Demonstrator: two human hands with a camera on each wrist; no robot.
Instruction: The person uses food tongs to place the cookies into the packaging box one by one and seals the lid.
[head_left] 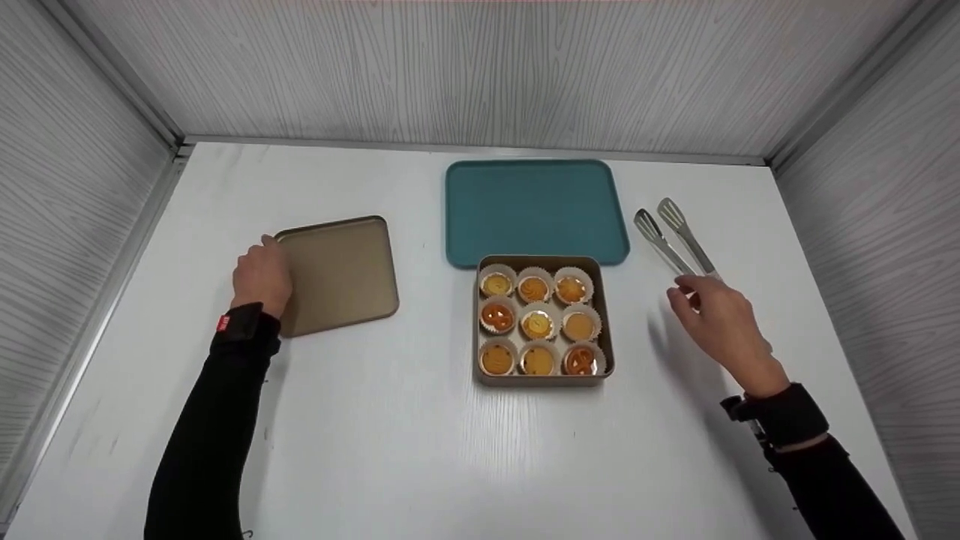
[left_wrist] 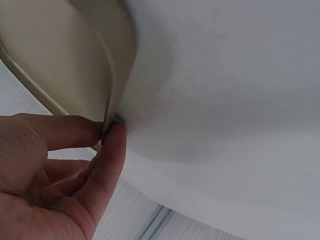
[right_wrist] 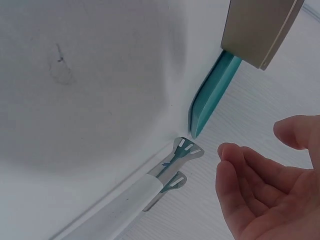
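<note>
My left hand [head_left: 262, 277] pinches the left rim of a shallow gold-brown metal lid [head_left: 341, 277] between thumb and fingers. The left wrist view shows this grip on the lid's edge [left_wrist: 114, 82] up close. On the right, my right hand [head_left: 720, 319] hovers with loosely bent fingers near slotted metal tongs [head_left: 697, 244]. In the right wrist view a gap shows between thumb and fingertips, and the tongs' pale handle [right_wrist: 125, 202] lies apart from them. Between the hands stands a square gold-brown tin [head_left: 544, 381] holding several small cookies [head_left: 537, 324] in white paper cups.
Behind the tin lies a teal tray [head_left: 532, 206], its front edge overlapped by the tin in the head view. All of this is on a white table [head_left: 420, 457]. Grey wood-grain panels [head_left: 480, 71] enclose the back and both sides.
</note>
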